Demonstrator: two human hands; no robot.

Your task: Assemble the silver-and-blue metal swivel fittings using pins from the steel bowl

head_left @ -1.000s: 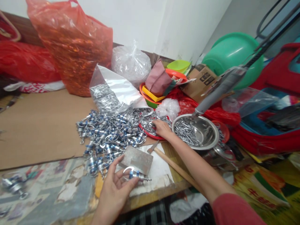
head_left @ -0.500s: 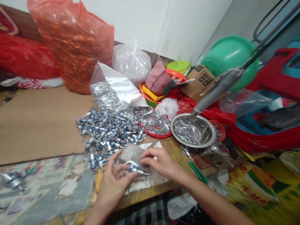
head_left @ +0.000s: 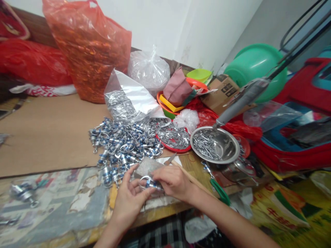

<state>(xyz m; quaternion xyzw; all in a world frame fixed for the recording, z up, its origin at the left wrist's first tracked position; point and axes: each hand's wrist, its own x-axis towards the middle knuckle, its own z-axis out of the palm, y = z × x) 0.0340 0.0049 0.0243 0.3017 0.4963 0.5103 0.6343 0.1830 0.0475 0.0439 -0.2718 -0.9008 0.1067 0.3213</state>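
Observation:
My left hand (head_left: 129, 199) pinches a small metal fitting with a blue band and a ring end (head_left: 148, 182) just above a grey metal block (head_left: 148, 166) at the table's front edge. My right hand (head_left: 172, 182) is closed on the other end of the same fitting, its fingers curled over it. A large pile of like blue-banded fittings (head_left: 121, 144) lies just beyond the hands. A red plate of small metal pieces (head_left: 173, 137) and a steel bowl of pins (head_left: 214, 145) sit to the right of the pile.
An open clear bag of metal parts (head_left: 124, 100), an orange bag (head_left: 89, 48) and a clear knotted bag (head_left: 148, 70) stand at the back. A grey hanging tool (head_left: 241, 100) slants over the bowl. A green basin (head_left: 254, 65), a cardboard box (head_left: 221, 90) and green-handled pliers (head_left: 219, 191) lie right.
My right hand left the red plate, came back to the front edge and closed on the fitting held in my left hand. The view shifted slightly left.

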